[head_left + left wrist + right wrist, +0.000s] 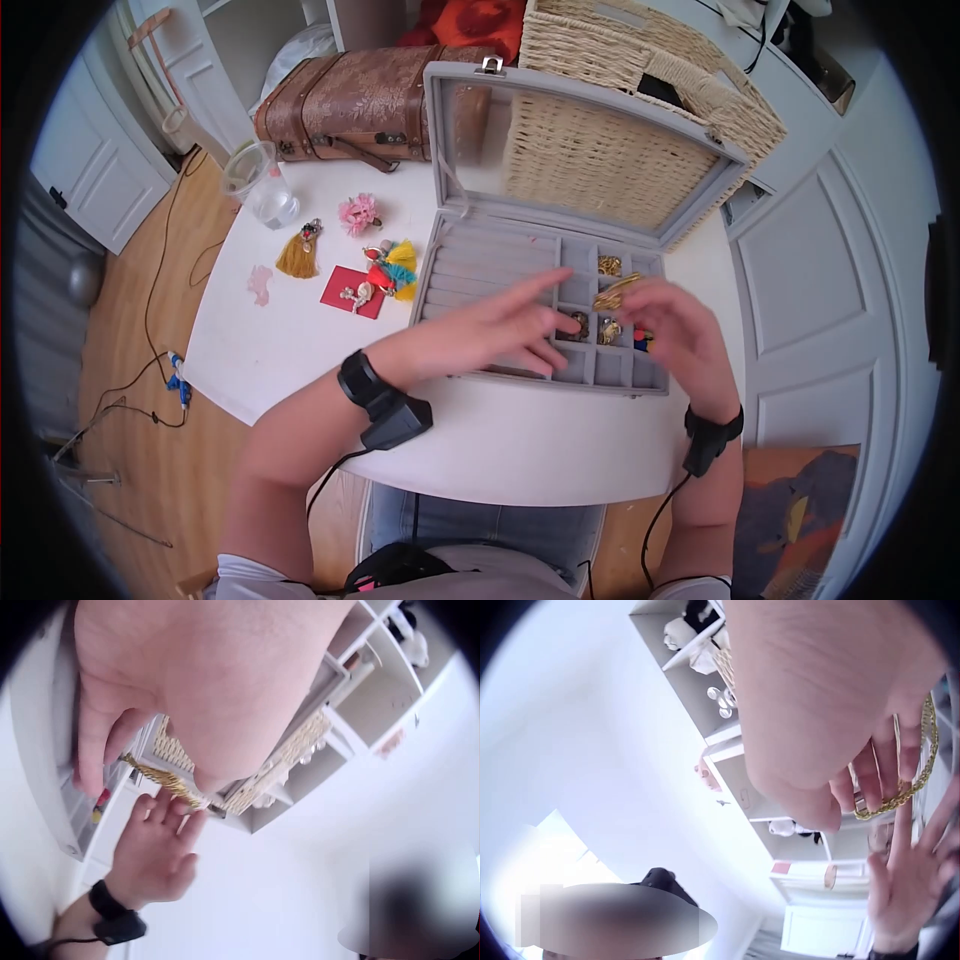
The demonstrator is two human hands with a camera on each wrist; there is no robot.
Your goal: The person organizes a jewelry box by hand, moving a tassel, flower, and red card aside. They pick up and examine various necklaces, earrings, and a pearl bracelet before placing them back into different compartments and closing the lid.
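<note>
The right hand (685, 335) holds a gold chain (615, 290) at its fingers, above the right-hand compartments of a grey jewellery box (455, 372). In the right wrist view the chain (932, 754) loops beside the curled fingers of the right hand (825, 697). Over the middle of the box, the left hand (480, 330) has its fingers spread and grips nothing. Gold pieces (610, 265) and dark-gold pieces (577, 325) lie in compartments. The left wrist view shows the chain (161, 778) between the left hand (202, 682) and the right hand (157, 859).
The box's glazed lid (590, 160) stands raised against a wicker basket (640, 50). A brown case (350, 100) is at the back left. On the white table (290, 370) are a clear cup (275, 205), a pink flower (359, 213), a mustard tassel (298, 255), and colourful tassels (400, 260) by a red card (340, 285).
</note>
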